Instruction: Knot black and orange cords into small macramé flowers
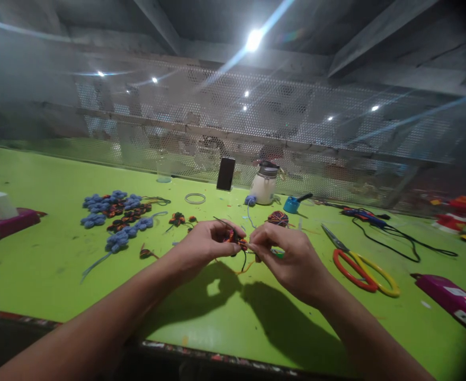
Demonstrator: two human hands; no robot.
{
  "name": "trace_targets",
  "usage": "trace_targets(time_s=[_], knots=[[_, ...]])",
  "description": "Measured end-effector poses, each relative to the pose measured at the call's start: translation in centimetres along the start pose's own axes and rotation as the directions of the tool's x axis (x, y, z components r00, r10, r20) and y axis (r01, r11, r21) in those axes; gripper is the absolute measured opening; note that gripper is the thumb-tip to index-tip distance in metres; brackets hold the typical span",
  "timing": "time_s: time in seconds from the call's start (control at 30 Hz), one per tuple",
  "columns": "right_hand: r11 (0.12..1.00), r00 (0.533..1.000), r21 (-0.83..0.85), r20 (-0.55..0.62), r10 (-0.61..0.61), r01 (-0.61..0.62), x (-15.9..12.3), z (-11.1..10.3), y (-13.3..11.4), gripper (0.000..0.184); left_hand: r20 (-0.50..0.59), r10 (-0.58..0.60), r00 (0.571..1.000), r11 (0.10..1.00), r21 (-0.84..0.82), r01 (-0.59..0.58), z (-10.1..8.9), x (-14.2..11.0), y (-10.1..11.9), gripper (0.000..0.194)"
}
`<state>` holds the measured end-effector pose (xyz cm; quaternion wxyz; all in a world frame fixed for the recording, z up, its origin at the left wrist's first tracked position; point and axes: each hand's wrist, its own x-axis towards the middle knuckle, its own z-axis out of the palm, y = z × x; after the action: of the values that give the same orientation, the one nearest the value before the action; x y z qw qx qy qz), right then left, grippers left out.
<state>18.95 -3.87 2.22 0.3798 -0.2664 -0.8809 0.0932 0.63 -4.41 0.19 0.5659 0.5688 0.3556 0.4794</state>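
Observation:
My left hand (213, 239) pinches a small crocheted piece (233, 239) of dark, orange and purple yarn between thumb and fingers. Close against it, my right hand (283, 254) is closed on a thin crochet hook with a green handle (278, 254), mostly hidden by the fingers. Loose yarn ends (244, 262) hang below the piece. Just behind my right hand lies a ball of multicoloured yarn (278, 218). Left of my hands, blue crocheted flowers (117, 239) and dark-orange ones (132, 216) lie in a cluster, with smaller dark-orange pieces (177, 218) nearer.
Scissors (352, 264) with red and yellow handles lie right on the green table (201, 323). Behind stand a phone (225, 173), a pale jug (263, 185) and a blue pot (292, 205). Purple power strips (451, 296) sit at both sides; a dark cable (395, 243) curls right.

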Motion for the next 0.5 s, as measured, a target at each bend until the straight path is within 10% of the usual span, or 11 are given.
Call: trace_targets(time_s=[0.23, 0.5], knots=[[0.931, 0.975, 0.291, 0.072, 0.208, -0.22, -0.2, -0.6, -0.5, 0.013, 0.021, -0.04, 0.999, 0.999, -0.011, 0.04, 0.1, -0.3, 0.4, 0.029], [0.663, 0.894, 0.6, 0.299, 0.333, -0.448, -0.1, -1.3, 0.1, 0.018, 0.095, -0.102, 0.99, 0.995, 0.013, 0.101, -0.2, -0.4, 0.7, 0.023]])
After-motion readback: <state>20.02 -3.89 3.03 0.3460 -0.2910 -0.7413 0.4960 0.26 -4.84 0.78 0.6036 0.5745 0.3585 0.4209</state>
